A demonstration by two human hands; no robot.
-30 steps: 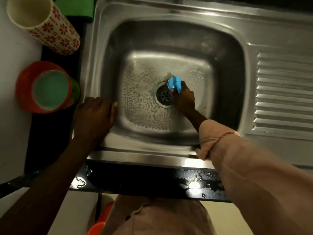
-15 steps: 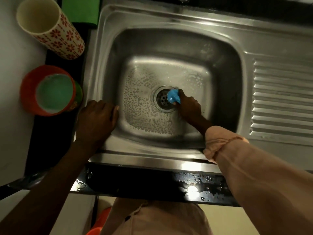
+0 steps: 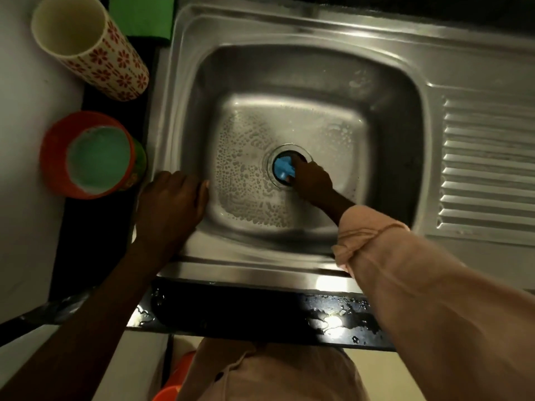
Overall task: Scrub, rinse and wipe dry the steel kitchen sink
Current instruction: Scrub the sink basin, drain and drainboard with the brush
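Note:
The steel sink (image 3: 289,68) fills the middle of the view, its basin floor covered with soapy foam beads. At the centre sits the round drain (image 3: 289,151). My right hand (image 3: 312,180) reaches down into the basin and grips a small blue scrubber (image 3: 283,168), pressing it into the drain opening. My left hand (image 3: 170,206) rests palm down on the sink's front-left rim, fingers curved over the basin edge, holding nothing.
A ribbed draining board (image 3: 486,163) lies right of the basin. On the left counter stand a tall floral cup (image 3: 89,47), an orange tub with a teal inside (image 3: 89,157) and a green cloth (image 3: 142,15). The wet black counter edge (image 3: 260,311) runs along the front.
My right hand has carried the blue scrubber from the drain's far-right rim down and left, onto the drain opening itself. My left hand has stayed on the rim.

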